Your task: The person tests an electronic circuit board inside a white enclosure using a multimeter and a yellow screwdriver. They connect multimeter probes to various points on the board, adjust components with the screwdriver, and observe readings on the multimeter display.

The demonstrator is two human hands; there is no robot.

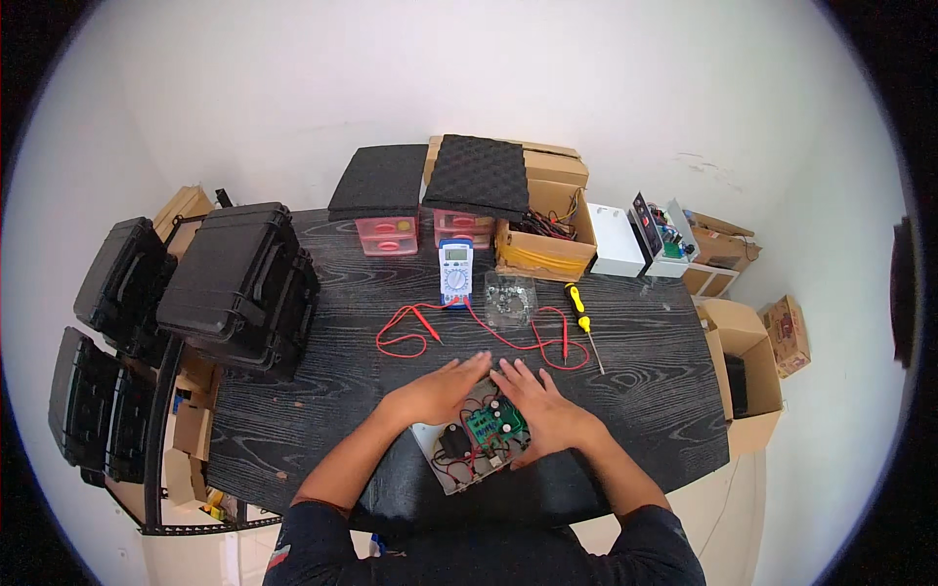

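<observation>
A shallow, open-topped grey case (423,437) is lying askew at the lower centre of the frame, its interior facing upward and exposing a green circuit board (484,427), a black block (453,441) further left, and red and black wires (475,459).

In the lower centre of the frame, the open housing (436,467) looks like smooth, dull grey metal around a slightly glossy green circuit board (486,426). Beneath, the tabletop (322,381) shows a dark wood grain with a faint sheen. At left, the black cases (220,259) look like matt, hard plastic. At upper centre, the textured foam sheet (479,171) is bumpy and matt; the cardboard box (578,227) looks like dull brown paperboard.
</observation>
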